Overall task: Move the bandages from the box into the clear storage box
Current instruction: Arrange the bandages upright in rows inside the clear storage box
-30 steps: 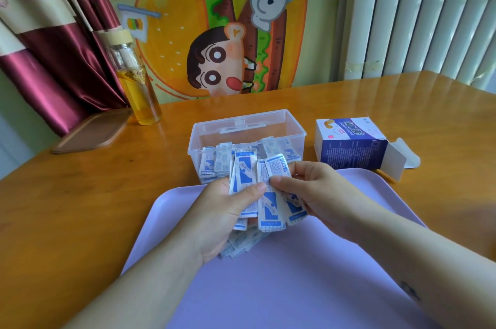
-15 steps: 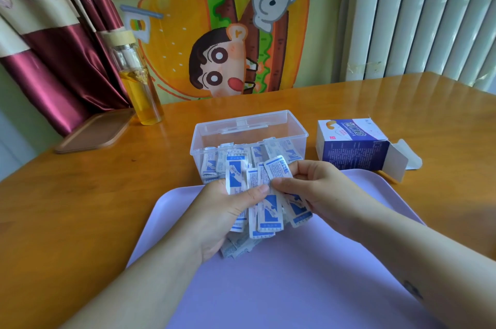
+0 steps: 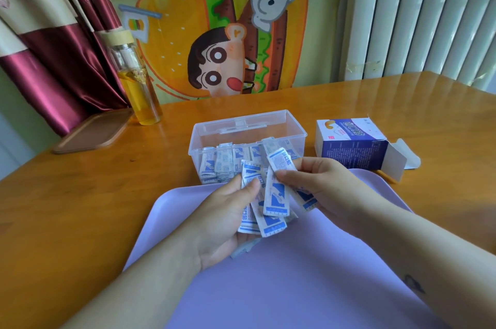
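Pinching one bandage (image 3: 280, 162), R hand (image 3: 327, 186) slightly higher vs prev, L hand (image 3: 222, 221) gripping bundle (image 3: 273, 199)

Soft, even daylight fills the scene, brightest at the vertical blinds (image 3: 429, 14) on the right, which look washed out. The glossy bench (image 3: 67, 207) carries pale glare across its far right part and a weaker sheen near the glass bottle (image 3: 137, 87). Shadows are faint and diffuse (only a soft dark patch lies on the purple tray (image 3: 295, 288) beneath the left hand (image 3: 222, 224) and right hand (image 3: 319, 186)). The centre is fairly sharp, though the small print on the bandages (image 3: 273, 194) is smeared. Wide-angle distortion bows the blinds and the curtain (image 3: 40, 60) at the edges, and the forearms at the bottom look stretched and soft.
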